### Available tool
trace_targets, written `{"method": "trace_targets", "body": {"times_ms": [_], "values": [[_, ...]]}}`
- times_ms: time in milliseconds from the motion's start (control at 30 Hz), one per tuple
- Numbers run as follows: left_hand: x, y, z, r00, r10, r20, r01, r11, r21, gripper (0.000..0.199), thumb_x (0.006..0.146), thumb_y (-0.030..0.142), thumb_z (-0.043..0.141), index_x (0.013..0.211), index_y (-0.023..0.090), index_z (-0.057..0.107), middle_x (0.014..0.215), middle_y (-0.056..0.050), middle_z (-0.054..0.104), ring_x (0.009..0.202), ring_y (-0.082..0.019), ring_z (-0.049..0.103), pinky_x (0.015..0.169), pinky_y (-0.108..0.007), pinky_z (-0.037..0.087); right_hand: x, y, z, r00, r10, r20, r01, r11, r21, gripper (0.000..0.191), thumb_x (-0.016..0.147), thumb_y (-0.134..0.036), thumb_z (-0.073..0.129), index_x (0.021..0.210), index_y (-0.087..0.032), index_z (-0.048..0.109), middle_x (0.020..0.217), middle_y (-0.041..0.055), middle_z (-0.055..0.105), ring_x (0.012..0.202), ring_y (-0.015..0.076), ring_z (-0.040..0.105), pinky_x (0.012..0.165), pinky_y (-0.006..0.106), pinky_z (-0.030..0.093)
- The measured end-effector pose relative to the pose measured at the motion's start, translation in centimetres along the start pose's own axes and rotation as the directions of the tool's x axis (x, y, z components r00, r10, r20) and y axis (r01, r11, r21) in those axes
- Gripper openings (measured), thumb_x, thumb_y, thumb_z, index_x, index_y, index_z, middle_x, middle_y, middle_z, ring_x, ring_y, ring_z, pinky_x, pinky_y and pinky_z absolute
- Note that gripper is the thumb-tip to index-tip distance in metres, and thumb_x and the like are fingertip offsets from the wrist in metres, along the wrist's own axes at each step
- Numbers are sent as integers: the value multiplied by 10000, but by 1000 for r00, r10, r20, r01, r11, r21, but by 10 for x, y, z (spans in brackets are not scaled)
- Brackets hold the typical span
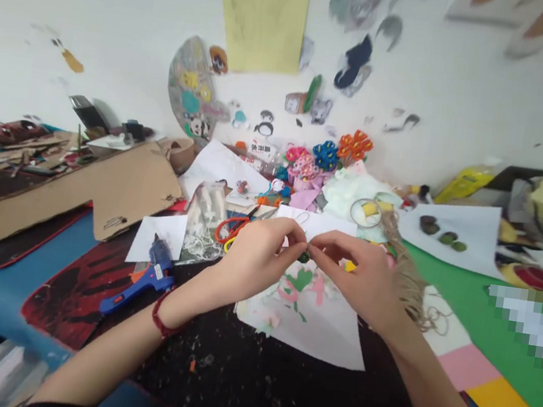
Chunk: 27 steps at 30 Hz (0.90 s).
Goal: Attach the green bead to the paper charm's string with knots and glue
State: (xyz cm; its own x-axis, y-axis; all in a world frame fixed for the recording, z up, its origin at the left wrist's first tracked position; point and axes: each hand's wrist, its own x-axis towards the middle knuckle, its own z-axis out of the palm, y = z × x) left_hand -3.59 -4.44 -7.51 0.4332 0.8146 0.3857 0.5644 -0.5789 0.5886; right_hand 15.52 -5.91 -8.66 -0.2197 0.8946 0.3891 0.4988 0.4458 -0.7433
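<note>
My left hand [261, 250] and my right hand [362, 270] meet over the middle of the desk, fingertips almost touching. Both pinch a small dark green piece [303, 257]; its exact kind is too small and covered to make out. Just above the fingertips a thin loop [303, 217], like wire or thread, shows against white paper. Beneath my hands lies a white sheet [319, 331] with green and pink paper scraps [300, 279] on it. Orange-handled scissors [230, 226] lie just beyond my left hand, partly hidden by it.
A blue glue gun [155, 271] rests left of my left forearm, near a large cardboard piece [128, 177]. Twine [406, 283] lies beyond my right hand. At the back stand flower-like crafts [326, 154]; a paper with dark green rounds [460, 257] lies to the right.
</note>
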Motion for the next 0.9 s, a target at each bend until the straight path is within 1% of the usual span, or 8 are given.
{"method": "trace_targets", "body": {"times_ms": [133,267,367,433,533,633,767,900], "values": [[31,28,-31,992,102,-74,-102,995,9,114,934,197,579,857,164,656,782,-2,689,674,-123,570,628,-258,396,22,-33,-28,978,-142,-155,130,988,-83,94,911,-265,649,864,-219,717,774,-8,701,600,120,532,567,274,414],[64,49,-56,973,194,-125,-201,979,-43,123,940,207,575,865,159,660,761,-5,685,672,-128,575,628,-251,398,47,-47,-50,896,-311,-316,268,948,-173,82,914,-265,656,887,-226,722,851,20,686,742,163,574,641,305,434],[84,55,-62,957,230,-177,-254,960,-122,141,947,221,578,849,157,657,746,-4,678,640,-119,553,601,-237,388,65,-48,-58,827,-404,-392,361,915,-182,54,908,-239,669,883,-228,716,929,40,665,908,192,617,791,335,482],[92,54,-61,950,239,-200,-275,945,-177,148,948,230,587,836,156,650,759,-4,678,636,-113,544,591,-231,385,73,-46,-61,804,-432,-408,400,902,-165,47,908,-230,671,877,-230,707,1012,54,653,1027,210,617,925,369,476],[98,50,-57,949,233,-211,-282,927,-247,135,949,237,601,846,161,646,782,1,675,633,-104,522,584,-226,382,78,-42,-60,822,-421,-383,422,903,-84,56,935,-222,630,904,-233,676,1065,57,656,1075,215,615,980,378,466],[97,45,-54,945,236,-227,-300,904,-304,130,963,250,597,874,168,646,809,2,674,662,-102,527,588,-221,387,77,-40,-56,849,-359,-388,373,927,-42,66,951,-242,607,912,-235,661,988,34,688,980,197,631,899,336,484],[94,38,-51,938,237,-253,-318,881,-352,139,967,286,608,897,175,655,837,-9,678,693,-109,546,602,-225,410,73,-41,-53,865,-300,-402,311,950,-39,98,943,-295,624,899,-230,683,889,18,706,861,185,636,807,311,494],[94,29,-51,932,257,-257,-342,857,-385,151,962,300,615,892,171,653,860,-24,682,722,-121,567,632,-241,434,72,-44,-50,885,-268,-380,298,954,21,137,937,-334,631,879,-228,695,869,26,701,850,187,622,775,307,490]]}}
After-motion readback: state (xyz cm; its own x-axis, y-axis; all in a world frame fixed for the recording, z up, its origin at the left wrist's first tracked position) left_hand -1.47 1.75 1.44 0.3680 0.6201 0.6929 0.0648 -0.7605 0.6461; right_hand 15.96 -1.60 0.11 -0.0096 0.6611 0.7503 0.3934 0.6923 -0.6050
